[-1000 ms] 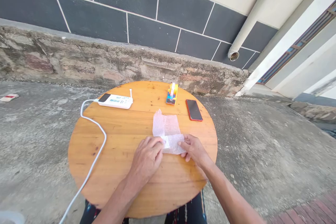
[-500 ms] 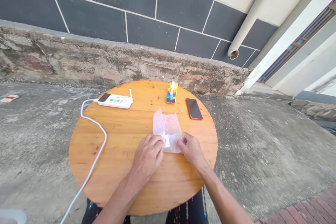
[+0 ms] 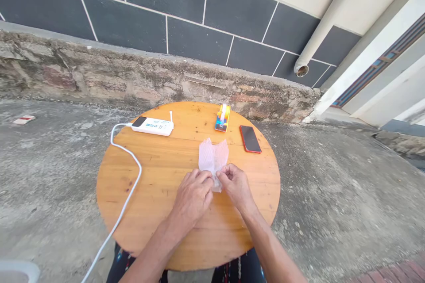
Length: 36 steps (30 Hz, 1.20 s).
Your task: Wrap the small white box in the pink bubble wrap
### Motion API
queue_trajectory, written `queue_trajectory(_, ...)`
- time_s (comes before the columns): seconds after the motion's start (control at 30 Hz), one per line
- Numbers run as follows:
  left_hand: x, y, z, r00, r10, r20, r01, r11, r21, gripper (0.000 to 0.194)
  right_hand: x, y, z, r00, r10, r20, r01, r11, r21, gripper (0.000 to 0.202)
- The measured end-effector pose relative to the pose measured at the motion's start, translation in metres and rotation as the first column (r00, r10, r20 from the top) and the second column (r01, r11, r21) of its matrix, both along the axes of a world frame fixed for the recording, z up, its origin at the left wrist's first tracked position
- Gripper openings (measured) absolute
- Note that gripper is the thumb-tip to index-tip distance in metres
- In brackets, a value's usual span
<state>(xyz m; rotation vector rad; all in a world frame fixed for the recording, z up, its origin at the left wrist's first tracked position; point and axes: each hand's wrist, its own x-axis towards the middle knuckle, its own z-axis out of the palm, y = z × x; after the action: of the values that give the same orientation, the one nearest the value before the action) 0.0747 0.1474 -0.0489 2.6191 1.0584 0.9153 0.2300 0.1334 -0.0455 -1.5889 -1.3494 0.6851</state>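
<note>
Folding seems the step here, the left hand (image 3: 194, 192) closed with curled fingers on the translucent wrap (image 3: 213, 155), the right hand (image 3: 235, 185) pinching its near part, the rest lying beyond both on the surface (image 3: 152, 194), and next likely calls for pinning the fold flat.

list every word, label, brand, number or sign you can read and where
Nothing legible.
White oblong plastic device: blue print, too blurred.
Yellow and blue plastic tape dispenser: pale mark, too small.
Flat red and white packet at far left: too small to tell.
Pinkish translucent plastic wrap: no print visible.
</note>
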Motion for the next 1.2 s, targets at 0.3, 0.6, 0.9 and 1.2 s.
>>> queue_trajectory(0.3, -0.001, 0.000, -0.005, 0.995, -0.041, 0.090, 0.042, 0.999, -0.014, 0.029, -0.004, -0.007, 0.012, 0.970, 0.146, 0.194, -0.159, 0.986, 0.052, 0.013)
queue_trajectory(0.6, -0.006, -0.001, -0.002, 0.964, -0.075, 0.257, 0.112, 0.985, -0.131, 0.027, 0.011, -0.017, 0.015, 0.915, 0.373, 0.154, -0.386, 0.921, 0.061, 0.039)
queue_trajectory(0.9, -0.008, -0.001, 0.002, 0.924, 0.056, 0.377, 0.049, 0.964, -0.263, 0.019, 0.008, -0.011, 0.012, 0.868, 0.366, 0.337, -0.392, 0.920, 0.009, 0.052)
queue_trajectory(1.2, 0.006, 0.001, 0.002, 0.923, 0.165, 0.348, -0.066, 0.958, -0.279, 0.009, 0.006, -0.008, 0.023, 0.762, 0.427, 0.486, -0.445, 0.891, -0.084, 0.068)
